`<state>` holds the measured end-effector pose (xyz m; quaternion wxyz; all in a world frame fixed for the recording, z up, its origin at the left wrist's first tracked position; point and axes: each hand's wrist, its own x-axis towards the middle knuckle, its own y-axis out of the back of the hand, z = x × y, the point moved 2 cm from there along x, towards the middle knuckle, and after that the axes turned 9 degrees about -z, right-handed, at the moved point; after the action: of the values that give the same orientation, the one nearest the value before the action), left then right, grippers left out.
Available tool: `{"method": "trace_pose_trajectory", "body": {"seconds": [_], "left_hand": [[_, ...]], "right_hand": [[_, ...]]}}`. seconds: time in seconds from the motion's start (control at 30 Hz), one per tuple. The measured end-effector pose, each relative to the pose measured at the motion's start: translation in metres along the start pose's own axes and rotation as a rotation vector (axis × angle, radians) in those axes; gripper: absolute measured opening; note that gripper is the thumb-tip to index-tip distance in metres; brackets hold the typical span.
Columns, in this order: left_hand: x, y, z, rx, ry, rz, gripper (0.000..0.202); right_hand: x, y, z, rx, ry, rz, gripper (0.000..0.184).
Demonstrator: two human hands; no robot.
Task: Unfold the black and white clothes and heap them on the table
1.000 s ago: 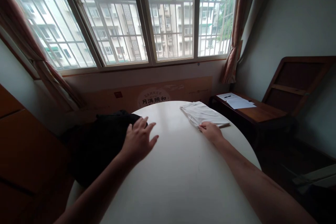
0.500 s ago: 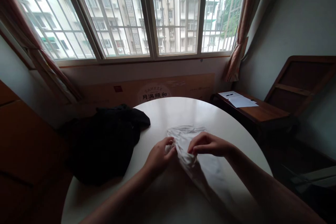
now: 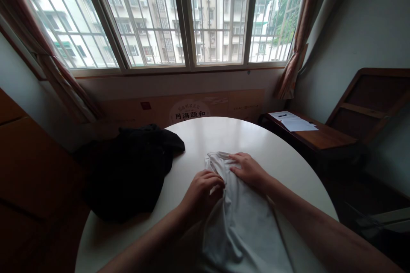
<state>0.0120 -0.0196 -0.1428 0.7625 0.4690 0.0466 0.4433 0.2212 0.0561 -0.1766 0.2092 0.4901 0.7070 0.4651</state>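
Note:
A white cloth garment lies on the round white table, running from the table's middle toward me, with creases along its left side. My left hand is closed at its left edge, fingertips and thumb pinching a fold of the fabric. My right hand rests on the far part of the garment, fingers stretched out and apart, pressing lightly on it. The near end of the cloth runs out of view at the bottom. Its exact kind I cannot make out.
A heap of black clothing covers the table's left side and hangs over its edge. To the right, a wooden chair holds white papers and a pen. Behind the table are a printed board and a barred window.
The garment's bunched near part now lies spread toward me. My right hand has gone from a pinch to lying flat farther up the cloth; my left hand has moved slightly right and nearer.

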Motion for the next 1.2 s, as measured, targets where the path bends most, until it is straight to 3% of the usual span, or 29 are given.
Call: {"method": "trace_pose_trajectory", "body": {"seconds": [0.2, 0.37, 0.47, 0.57, 0.63, 0.7, 0.77, 0.87, 1.0, 1.07, 1.2], "left_hand": [[-0.01, -0.004, 0.035, -0.079, -0.235, -0.099, 0.021], [-0.019, 0.0, 0.054, -0.195, -0.346, -0.036, 0.017], [-0.017, 0.006, 0.039, -0.186, -0.262, 0.167, 0.027], [-0.012, 0.013, 0.015, -0.165, -0.039, 0.354, 0.043], [-0.009, 0.014, 0.007, -0.146, 0.032, 0.312, 0.053], [-0.007, 0.012, 0.006, -0.126, 0.016, 0.202, 0.055], [-0.006, 0.008, 0.011, -0.149, -0.003, 0.142, 0.042], [-0.006, 0.006, 0.017, -0.249, 0.011, 0.181, 0.014], [-0.006, 0.008, 0.016, -0.259, 0.053, 0.158, 0.01], [-0.006, 0.007, 0.007, -0.176, 0.119, 0.099, 0.021], [-0.005, -0.001, -0.012, -0.048, 0.204, -0.022, 0.063]], "right_hand": [[-0.005, 0.009, -0.003, 0.035, -0.073, 0.086, 0.033], [-0.014, 0.03, -0.012, 0.462, 0.1, 0.321, 0.011], [-0.02, 0.039, -0.027, 0.797, 0.25, 0.37, 0.017], [-0.026, 0.039, -0.045, 1.028, 0.297, 0.242, 0.024], [-0.031, 0.035, -0.056, 1.116, 0.3, 0.131, 0.029], [-0.034, 0.032, -0.066, 1.157, 0.313, 0.065, 0.035], [-0.036, 0.03, -0.073, 1.15, 0.324, 0.031, 0.036], [-0.037, 0.03, -0.078, 1.088, 0.317, 0.005, 0.031], [-0.037, 0.035, -0.074, 1.142, 0.299, 0.005, 0.028], [-0.037, 0.038, -0.064, 1.231, 0.249, 0.04, 0.027], [-0.035, 0.05, -0.03, 1.196, 0.107, 0.275, 0.032]]}}
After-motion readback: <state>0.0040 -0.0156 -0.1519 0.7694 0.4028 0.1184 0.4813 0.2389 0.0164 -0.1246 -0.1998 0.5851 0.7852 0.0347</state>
